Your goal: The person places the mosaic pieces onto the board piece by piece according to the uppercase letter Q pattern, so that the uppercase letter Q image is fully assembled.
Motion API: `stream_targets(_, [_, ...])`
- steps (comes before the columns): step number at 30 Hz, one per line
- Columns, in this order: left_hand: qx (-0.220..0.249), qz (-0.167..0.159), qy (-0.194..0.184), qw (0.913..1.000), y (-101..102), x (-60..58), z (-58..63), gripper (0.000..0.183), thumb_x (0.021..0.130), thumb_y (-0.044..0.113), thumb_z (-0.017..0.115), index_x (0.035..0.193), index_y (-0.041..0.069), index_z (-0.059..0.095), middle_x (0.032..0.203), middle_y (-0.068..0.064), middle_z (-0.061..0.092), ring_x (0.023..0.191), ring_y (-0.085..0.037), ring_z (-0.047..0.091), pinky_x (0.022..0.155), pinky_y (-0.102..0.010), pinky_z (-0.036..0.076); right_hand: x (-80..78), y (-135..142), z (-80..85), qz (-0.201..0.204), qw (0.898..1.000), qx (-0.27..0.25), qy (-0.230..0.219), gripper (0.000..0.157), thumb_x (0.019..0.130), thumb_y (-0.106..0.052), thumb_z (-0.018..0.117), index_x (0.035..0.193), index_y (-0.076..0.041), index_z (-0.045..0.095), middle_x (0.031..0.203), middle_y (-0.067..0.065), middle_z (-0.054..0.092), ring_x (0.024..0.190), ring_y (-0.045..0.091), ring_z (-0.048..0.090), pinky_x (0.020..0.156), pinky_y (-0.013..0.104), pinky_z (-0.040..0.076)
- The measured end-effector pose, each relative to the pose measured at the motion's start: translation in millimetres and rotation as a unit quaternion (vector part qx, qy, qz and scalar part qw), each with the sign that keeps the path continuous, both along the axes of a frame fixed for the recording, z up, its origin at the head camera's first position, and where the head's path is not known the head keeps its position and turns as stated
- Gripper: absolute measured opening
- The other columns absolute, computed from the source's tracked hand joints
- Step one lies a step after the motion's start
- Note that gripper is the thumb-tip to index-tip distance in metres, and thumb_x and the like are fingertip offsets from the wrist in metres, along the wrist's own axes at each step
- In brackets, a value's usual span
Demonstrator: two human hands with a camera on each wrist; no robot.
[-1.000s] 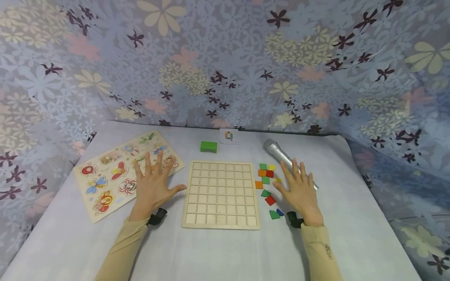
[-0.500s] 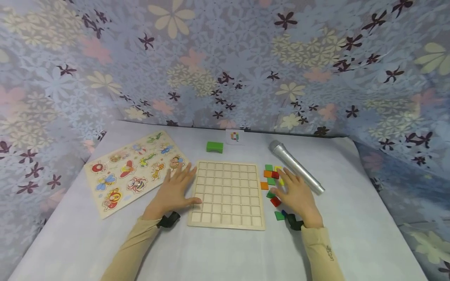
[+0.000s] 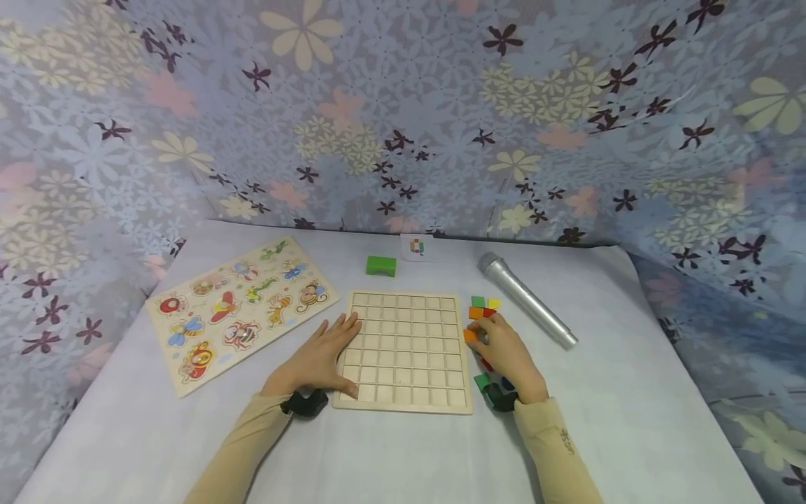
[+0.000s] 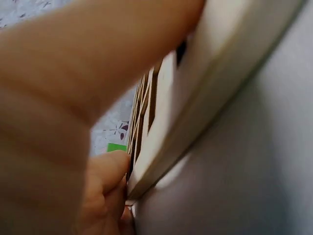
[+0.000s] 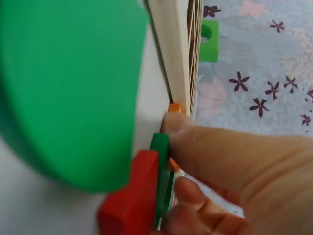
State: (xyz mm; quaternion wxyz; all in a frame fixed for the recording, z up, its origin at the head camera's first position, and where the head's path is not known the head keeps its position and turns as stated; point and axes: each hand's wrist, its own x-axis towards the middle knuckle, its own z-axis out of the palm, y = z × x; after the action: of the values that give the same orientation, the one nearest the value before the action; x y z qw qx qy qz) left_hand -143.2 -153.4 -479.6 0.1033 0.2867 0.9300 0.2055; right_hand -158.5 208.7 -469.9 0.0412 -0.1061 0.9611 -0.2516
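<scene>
A wooden grid board (image 3: 403,409) with square recesses lies in the middle of the table in the head view. My left hand (image 3: 320,358) rests along its left edge, thumb and fingertips on the frame, fingers fairly straight. My right hand (image 3: 508,355) is at the board's right side, thumb and fingers pinching an orange square tile (image 3: 469,336). In the right wrist view the thumb lies against that orange tile (image 5: 175,107), beside the board's edge. A red tile (image 5: 129,196) and a large-looking green curved piece (image 5: 73,88) are near the camera; the hand partly hides other tiles.
Beyond the right hand lie an orange tile (image 3: 476,313), a green tile (image 3: 478,302) and a yellow piece (image 3: 494,303). A silver microphone (image 3: 529,301) is to their right. An insect puzzle board (image 3: 220,364), a green block (image 3: 380,266) and a pattern card (image 3: 417,247) lie farther out.
Both hands have come down and inward. The left has settled on the board's left edge; the right has moved left and closed its fingertips on an orange tile.
</scene>
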Motion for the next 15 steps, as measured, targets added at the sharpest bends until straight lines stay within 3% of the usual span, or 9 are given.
stream_targets(3, [0.008,0.000,0.004,1.0000,0,-0.1,-4.0,0.129,0.057,0.061,0.083,0.152,-0.002,0.022,0.162,-0.018,0.014,0.150,-0.038,0.012,0.122,-0.058,0.009,-3.6,-1,-1.2,-0.012,1.000,-0.011,0.005,0.027,0.088,-0.017,0.072,0.107,-0.001,0.062,0.106,0.013,0.057,0.089,0.024,0.056,0.077,0.039,0.052])
stream_targets(7, [0.011,0.002,0.013,0.9998,1,0.5,-6.9,0.129,0.057,0.062,0.082,0.152,-0.002,0.023,0.162,-0.018,0.015,0.150,-0.038,0.012,0.123,-0.056,0.009,-8.4,2,-2.1,-0.034,0.998,-0.046,0.004,0.022,0.087,-0.015,0.072,0.100,-0.002,0.061,0.101,0.014,0.065,0.088,0.025,0.061,0.077,0.040,0.053])
stream_targets(15, [0.010,-0.002,0.026,0.9996,0,3.2,-8.5,0.126,0.060,0.066,0.078,0.152,0.000,0.022,0.162,-0.016,0.016,0.150,-0.037,0.013,0.123,-0.055,0.009,-18.5,-1,2.1,-0.083,0.986,-0.141,-0.031,0.027,0.092,-0.019,0.067,0.112,-0.001,0.064,0.104,0.018,0.070,0.084,0.024,0.067,0.066,0.026,0.055])
